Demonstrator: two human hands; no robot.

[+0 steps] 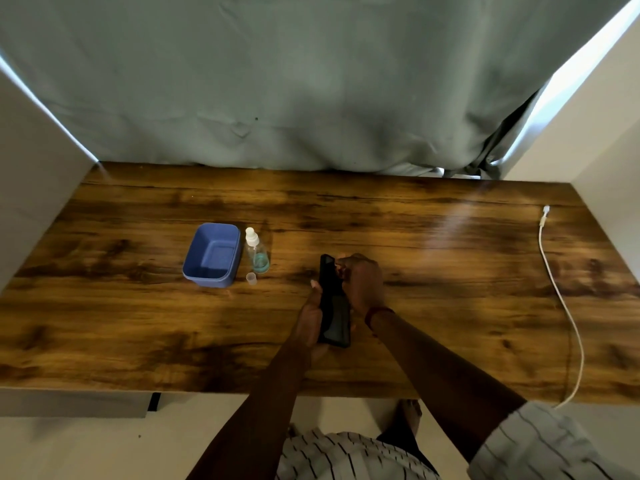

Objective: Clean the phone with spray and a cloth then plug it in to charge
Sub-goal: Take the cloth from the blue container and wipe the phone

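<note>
Holding a black phone [333,303] on edge above the wooden desk [138,323], the left hand [311,320] is gripping its lower part while the right hand [362,284] is closing around its upper part, with the spray bottle [257,252] and blue tub [213,254] standing farther left and the white charging cable [562,306] trailing far right.

A wooden worktop [433,237] with dark grain fills the room's middle. A blue tub [212,254] sits on it, well off to the left of the hand and a little beyond it. A grey-green curtain [294,81] hangs behind the far edge, daylight leaking past both its sides.
</note>
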